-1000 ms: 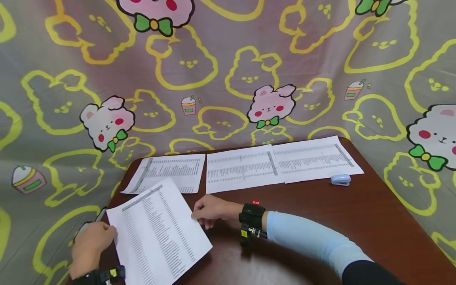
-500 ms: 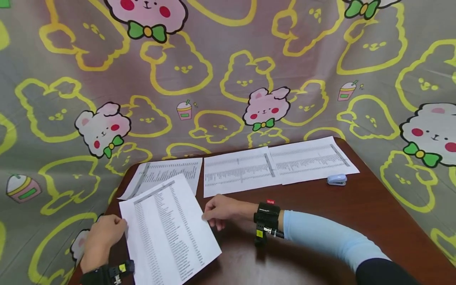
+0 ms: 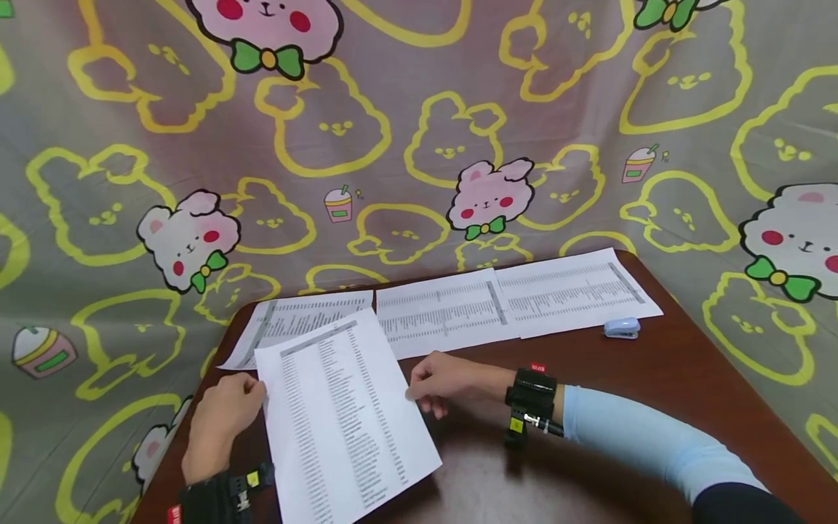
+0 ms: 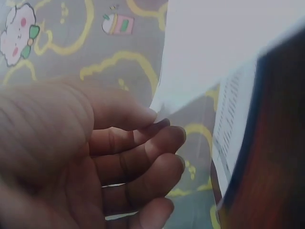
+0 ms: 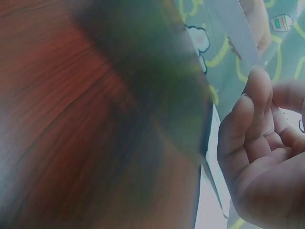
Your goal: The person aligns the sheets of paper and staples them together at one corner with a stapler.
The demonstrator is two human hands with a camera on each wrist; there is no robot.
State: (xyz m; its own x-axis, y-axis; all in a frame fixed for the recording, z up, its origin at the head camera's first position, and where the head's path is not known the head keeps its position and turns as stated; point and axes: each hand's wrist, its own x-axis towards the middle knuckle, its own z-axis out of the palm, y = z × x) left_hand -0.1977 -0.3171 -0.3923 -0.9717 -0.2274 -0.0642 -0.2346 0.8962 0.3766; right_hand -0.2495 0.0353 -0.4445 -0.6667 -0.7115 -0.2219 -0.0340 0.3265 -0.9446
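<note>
A printed sheet of paper (image 3: 347, 429) is held up, tilted, above the near left of the table in the head view. On its left edge, the left hand (image 3: 225, 411) pinches the paper between thumb and fingertips; the left wrist view shows the left hand (image 4: 109, 148) gripping the sheet (image 4: 200, 47) at its edge. The right hand (image 3: 455, 382) pinches the opposite edge. In the right wrist view the right hand (image 5: 267, 143) has the sheet (image 5: 238, 28) at its thumb and index fingertips, with its other fingers curled.
Three printed sheets lie along the table's far side: left (image 3: 281, 316), middle (image 3: 439, 309) and right (image 3: 576, 291). The held sheet overlaps the left and middle ones in view. A light blue stapler (image 3: 621, 328) sits before the right sheet. A patterned curtain (image 3: 393, 109) stands behind the brown table (image 3: 576, 364).
Both hands have moved to the right with the held sheet between them, and its top edge now overlaps the middle sheet in the head view. The grip looks the same.
</note>
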